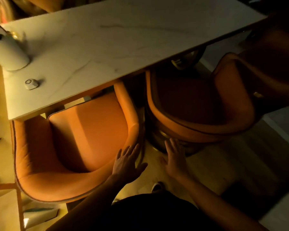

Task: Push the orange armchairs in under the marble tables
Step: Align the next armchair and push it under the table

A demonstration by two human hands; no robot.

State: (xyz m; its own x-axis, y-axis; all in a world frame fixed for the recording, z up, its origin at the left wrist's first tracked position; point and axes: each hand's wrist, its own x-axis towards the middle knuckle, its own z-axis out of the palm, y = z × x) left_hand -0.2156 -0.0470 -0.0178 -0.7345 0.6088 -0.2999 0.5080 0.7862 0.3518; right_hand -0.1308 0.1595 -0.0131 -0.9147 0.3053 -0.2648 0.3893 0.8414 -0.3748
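Both orange armchairs, left one [77,139] and right one [198,100], sit only partly under marble table [115,44] at upper frame; left hand [128,164] and right hand [174,158] spread flat, gripping nothing, push unfinished.

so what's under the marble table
The front parts of two orange armchairs reach under the marble table, with a gold-toned base showing. Anything further under is covered by the tabletop.

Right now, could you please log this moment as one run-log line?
left hand: open, at left orange armchair's back rim | right hand: open, near right orange armchair | white marble table: both seats partly under
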